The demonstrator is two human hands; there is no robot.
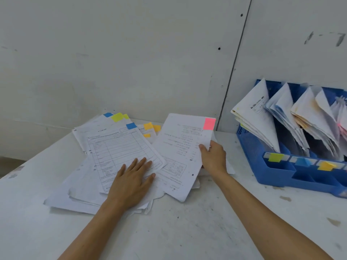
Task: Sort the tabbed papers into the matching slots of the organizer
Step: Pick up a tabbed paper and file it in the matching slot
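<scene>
- Blue organizer point(277, 178) at three o'clock, slots holding papers.
- Pink-tabbed paper point(178, 147) runs six-to-twelve, tab end at twelve.
- Right grip point(214, 158) pinches it; left grip point(131, 179) flat on pile point(78, 194).

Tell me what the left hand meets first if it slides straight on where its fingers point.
Probably the pink-tabbed sheet that the right hand pinches: the left hand lies flat on the blue-tabbed form, fingers aimed toward that sheet's left edge. Depth there is unclear.

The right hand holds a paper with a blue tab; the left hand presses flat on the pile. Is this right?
The head view shows a pink tab, not blue, on the paper in the right hand. The left hand does press flat on the pile.
</scene>
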